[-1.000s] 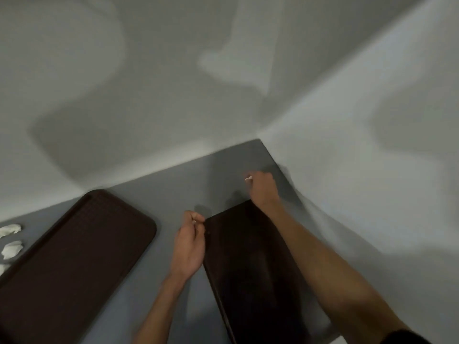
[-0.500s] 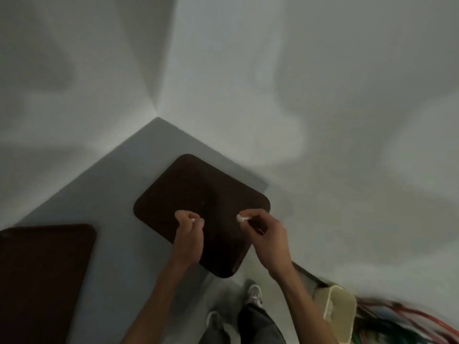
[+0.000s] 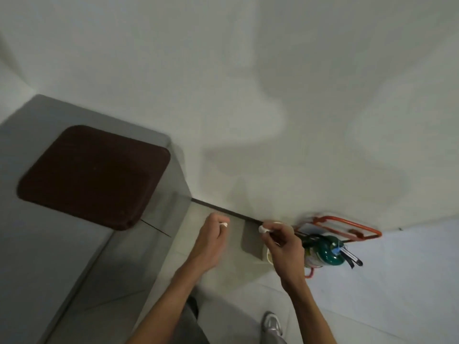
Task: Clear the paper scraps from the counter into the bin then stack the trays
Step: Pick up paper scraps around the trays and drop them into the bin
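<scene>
Pinching a paper scrap (image 3: 224,224) in the curled fingers (image 3: 219,232) of the left hand (image 3: 208,242) and a second scrap (image 3: 262,229) in the right hand (image 3: 285,247), out past the worktop (image 3: 37,244), nearing the bin (image 3: 269,256). Judging both light, soft and crushable, needing only a fingertip hold. Keeping clear of the fire extinguisher (image 3: 325,252) just beside the bin, and noting the tray (image 3: 94,175) lying at the worktop's edge.

Bare institutional service corner: grey counter (image 3: 49,244), brown cafeteria tray (image 3: 94,175), green fire extinguisher (image 3: 327,252), white walls (image 3: 248,70).

Bin (image 3: 269,256) mostly hidden behind right hand (image 3: 285,247), paper scrap (image 3: 224,224) partly hidden in left hand (image 3: 208,242), shoe (image 3: 273,326) cut by bottom edge
</scene>
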Demonstrator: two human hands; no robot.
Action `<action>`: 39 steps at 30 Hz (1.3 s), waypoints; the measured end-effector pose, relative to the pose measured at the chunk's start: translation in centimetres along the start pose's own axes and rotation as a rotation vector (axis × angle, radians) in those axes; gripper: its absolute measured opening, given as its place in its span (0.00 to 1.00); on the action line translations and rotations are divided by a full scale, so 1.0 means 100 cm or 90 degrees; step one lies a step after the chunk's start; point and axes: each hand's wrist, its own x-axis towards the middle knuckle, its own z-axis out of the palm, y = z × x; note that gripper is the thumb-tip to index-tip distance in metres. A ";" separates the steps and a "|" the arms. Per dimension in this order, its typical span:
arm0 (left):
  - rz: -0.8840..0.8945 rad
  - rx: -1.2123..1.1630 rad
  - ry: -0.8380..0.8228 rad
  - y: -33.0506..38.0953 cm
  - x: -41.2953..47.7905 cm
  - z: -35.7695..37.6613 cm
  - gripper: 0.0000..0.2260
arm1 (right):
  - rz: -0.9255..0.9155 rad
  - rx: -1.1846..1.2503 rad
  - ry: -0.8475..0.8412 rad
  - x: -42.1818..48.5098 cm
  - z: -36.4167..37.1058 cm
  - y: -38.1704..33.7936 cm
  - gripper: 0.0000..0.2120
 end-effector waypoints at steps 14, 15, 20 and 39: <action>-0.118 0.005 -0.010 -0.066 0.019 0.336 0.09 | 0.088 -0.150 -0.041 0.094 -0.152 0.273 0.08; -0.129 0.015 -0.003 -0.080 0.028 0.352 0.09 | 0.090 -0.154 -0.042 0.103 -0.152 0.293 0.08; -0.151 0.055 0.002 -0.157 0.086 0.430 0.07 | 0.082 -0.235 -0.076 0.162 -0.135 0.396 0.10; -0.259 0.102 -0.104 -0.265 0.186 0.501 0.28 | 0.043 -0.507 -0.257 0.262 -0.070 0.519 0.24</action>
